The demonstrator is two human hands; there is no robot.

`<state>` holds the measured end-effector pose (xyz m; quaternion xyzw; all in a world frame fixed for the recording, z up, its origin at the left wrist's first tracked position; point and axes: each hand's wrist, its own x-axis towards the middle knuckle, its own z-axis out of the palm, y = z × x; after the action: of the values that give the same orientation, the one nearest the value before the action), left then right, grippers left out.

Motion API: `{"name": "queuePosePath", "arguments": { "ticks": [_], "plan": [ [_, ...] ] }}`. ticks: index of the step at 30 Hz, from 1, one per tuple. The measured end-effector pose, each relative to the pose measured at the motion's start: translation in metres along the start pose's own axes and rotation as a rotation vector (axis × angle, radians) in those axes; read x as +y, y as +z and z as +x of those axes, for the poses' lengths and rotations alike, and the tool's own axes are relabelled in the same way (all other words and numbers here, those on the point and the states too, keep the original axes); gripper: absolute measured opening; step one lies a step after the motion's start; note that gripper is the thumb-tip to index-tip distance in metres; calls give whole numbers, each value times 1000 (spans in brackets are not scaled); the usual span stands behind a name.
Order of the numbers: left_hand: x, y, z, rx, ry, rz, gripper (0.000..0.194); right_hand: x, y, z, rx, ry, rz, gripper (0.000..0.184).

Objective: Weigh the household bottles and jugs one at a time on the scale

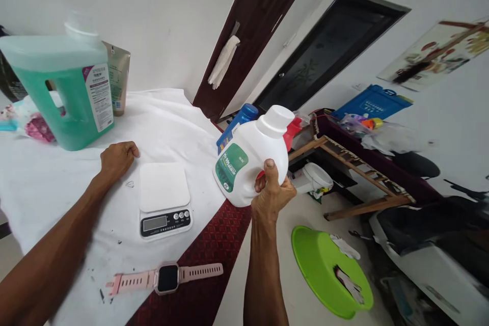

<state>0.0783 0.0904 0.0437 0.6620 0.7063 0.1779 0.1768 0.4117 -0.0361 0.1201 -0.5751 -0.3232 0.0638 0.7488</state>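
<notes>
The right grip (273,191) is wrapped round the handle of the white plastic jug with a green label (250,155), holding it tilted by the cloth-covered desk (160,125); moving it seemingly calls for firm wrist support. The left grip (117,158) rests curled, contents unclear.

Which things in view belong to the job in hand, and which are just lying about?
In the job:
white bottle, gripped by the right hand
digital scale, beside the left hand (probably)

Apparently just lying about:
pink-strapped watch
green jug
blue bottle
lime-green basin
</notes>
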Motion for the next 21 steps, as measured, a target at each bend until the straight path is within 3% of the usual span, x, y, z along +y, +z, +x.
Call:
{"name": "queuePosePath", "arguments": {
  "ticks": [7, 11, 14, 16, 17, 19, 21],
  "plan": [
    [1, 2, -2, -6, -12, 29, 32, 25, 10, 19, 69, 30, 51, 57],
    [-2, 6, -4, -2, 7, -18, 31, 27, -2, 20, 3, -23, -145, 54],
    [-6, 10, -4, 1, 14, -75, 29, 14, -10, 11, 133, -286, -450, 46],
    [-7, 11, -5, -12, 23, -100, 28, -5, -4, -5, 235, -526, -515, 47],
    [-7, 12, -6, -21, 29, -112, 28, -17, 5, -17, 227, -602, -487, 48],
    [-8, 12, -7, -35, 38, -137, 29, -40, 33, -46, -5, -545, -351, 44],
    [-8, 12, -8, -40, 43, -167, 29, -57, 75, -83, -440, -317, -161, 37]
  ]
}}
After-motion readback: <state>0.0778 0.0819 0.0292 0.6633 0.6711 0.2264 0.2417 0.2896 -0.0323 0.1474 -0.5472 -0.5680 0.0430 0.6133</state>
